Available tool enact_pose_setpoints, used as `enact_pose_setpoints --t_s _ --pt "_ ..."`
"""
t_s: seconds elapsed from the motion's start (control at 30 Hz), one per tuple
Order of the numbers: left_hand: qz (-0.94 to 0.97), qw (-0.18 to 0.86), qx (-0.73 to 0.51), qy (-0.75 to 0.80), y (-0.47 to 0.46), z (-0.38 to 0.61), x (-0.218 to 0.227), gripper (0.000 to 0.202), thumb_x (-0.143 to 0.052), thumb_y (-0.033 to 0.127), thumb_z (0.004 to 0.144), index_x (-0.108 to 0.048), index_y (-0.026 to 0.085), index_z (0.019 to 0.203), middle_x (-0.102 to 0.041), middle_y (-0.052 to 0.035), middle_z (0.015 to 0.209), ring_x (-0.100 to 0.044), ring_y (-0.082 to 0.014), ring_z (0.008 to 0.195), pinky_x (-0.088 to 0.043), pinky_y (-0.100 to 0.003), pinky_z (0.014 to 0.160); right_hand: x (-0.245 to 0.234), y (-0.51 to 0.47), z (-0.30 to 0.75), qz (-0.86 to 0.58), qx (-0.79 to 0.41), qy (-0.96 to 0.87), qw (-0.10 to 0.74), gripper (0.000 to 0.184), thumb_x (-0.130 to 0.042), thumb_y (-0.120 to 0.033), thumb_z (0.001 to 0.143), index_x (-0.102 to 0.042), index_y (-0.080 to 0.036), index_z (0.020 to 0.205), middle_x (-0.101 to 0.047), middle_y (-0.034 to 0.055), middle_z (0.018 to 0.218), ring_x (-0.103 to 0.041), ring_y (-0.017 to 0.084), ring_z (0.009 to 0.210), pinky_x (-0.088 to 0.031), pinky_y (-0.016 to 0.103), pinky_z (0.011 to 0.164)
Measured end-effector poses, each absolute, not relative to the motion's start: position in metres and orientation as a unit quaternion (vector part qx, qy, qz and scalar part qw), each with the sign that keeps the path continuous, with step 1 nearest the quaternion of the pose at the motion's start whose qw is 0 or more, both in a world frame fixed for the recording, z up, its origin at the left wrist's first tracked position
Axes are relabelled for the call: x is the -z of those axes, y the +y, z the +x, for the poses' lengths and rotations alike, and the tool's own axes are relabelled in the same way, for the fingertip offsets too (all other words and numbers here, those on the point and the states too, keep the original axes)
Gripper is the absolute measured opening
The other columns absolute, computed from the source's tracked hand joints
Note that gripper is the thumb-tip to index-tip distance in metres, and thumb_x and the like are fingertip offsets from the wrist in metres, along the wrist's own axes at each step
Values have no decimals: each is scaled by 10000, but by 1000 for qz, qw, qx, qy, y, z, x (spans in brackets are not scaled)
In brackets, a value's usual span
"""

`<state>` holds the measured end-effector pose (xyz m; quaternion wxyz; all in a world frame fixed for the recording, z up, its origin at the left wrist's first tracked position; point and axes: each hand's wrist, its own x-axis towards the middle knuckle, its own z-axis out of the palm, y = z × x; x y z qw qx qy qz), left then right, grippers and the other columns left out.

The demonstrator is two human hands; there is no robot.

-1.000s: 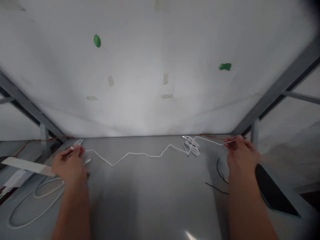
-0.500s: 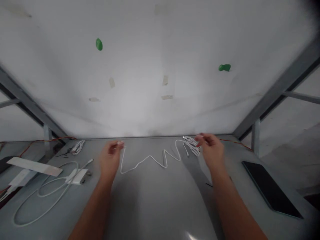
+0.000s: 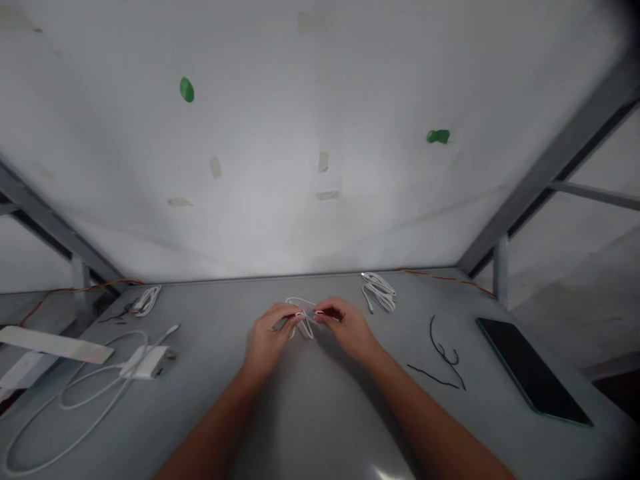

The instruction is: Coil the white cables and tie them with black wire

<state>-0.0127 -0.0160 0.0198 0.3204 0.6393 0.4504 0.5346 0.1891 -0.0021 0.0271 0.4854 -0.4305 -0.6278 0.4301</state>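
A thin white cable (image 3: 307, 329) hangs in loose loops between my two hands, just above the grey table (image 3: 320, 413). My left hand (image 3: 273, 333) pinches one part of it between thumb and fingertips. Close beside, my right hand (image 3: 347, 327) pinches another part, with a small white end showing at the fingertips. The fingertips of both hands nearly meet. Whether both cable ends are held I cannot tell. A coiled white cable (image 3: 380, 292) lies on the table a little beyond my right hand.
Black twist ties (image 3: 443, 353) and a dark phone-like slab (image 3: 533, 370) lie at right. Left are a white charger (image 3: 145, 363) with its looped cable, a white flat strip (image 3: 57, 343) and a small cable bundle (image 3: 147, 301). A white wall (image 3: 270, 233) rises behind the table.
Both hands have come together at the middle from far apart. The cable stretched in a zigzag between them is gathered into loops. The black ties at right are uncovered.
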Motion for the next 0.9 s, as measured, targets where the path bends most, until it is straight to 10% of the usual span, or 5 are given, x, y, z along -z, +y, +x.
enact_pose_setpoints --t_s 0.6,0.9 --pt "581 406 -549 444 -15 -7 -24 247 -843 477 755 -814 251 849 -796 -92 929 -728 -260 905 -557 -399 889 -29 -5 182 -431 -404 -649 479 87 -685 -315 804 -737 -249 826 -707 37 826 -650 225 798 -513 363 784" --pt "306 437 -742 406 9 -44 -24 469 -867 559 699 -597 220 879 -733 3 799 -708 -161 788 -536 -309 817 -38 9 220 -536 -227 -596 553 224 -542 -364 907 -666 -231 1038 -656 75 882 -608 251 833 -483 381 803"
